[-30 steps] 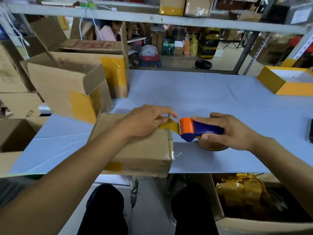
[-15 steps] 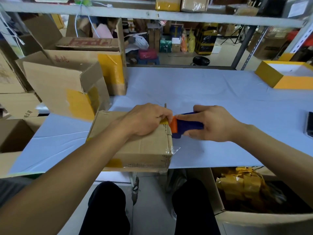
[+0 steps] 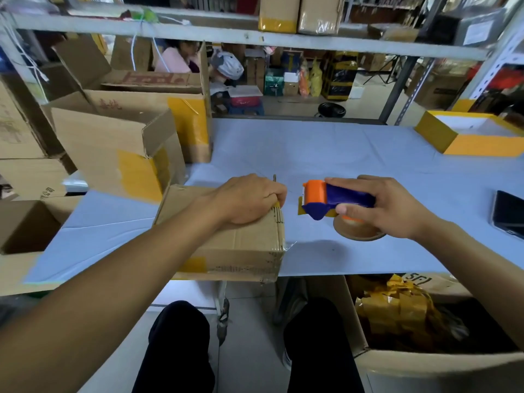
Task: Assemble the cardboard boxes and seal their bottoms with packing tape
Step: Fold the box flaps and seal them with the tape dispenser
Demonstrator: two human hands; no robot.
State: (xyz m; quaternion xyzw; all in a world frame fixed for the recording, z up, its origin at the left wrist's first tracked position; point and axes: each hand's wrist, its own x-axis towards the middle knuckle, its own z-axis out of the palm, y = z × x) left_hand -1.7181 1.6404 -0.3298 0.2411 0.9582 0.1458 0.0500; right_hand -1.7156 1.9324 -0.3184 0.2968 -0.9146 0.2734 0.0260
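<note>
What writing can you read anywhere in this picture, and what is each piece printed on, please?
"公司": flattened cardboard, far left.
"SF", inverted, uncertain: flap of scrap box.
Too blurred: red print on rear box flap; small print on nearest box.

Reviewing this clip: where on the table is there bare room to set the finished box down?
The widest free patch is the blue-grey table cover behind both hands, between the stacked open cardboard boxes at left and the yellow-sided shallow box at right. A narrower strip lies left of the brown cardboard box being taped. The left edge is crowded, and a black phone takes the right.
</note>
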